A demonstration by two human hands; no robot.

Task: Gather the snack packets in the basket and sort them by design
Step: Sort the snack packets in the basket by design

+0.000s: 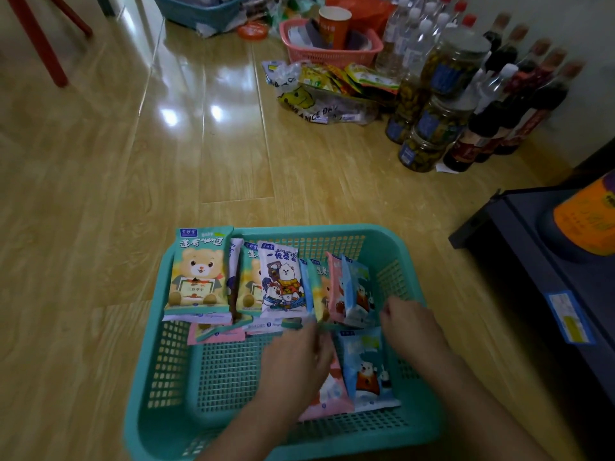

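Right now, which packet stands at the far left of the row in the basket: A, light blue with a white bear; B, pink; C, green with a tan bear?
C: the green bear packet leans at the row's left end; the light blue packet stands at its right end.

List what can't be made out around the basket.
All in the head view:
- Pink packet: design covered by the left hand.
- Right hand: grip blurred by motion.
- Thin packet between the green bear packets: overlapped, design hidden.
- Orange container: cut off by the right edge.
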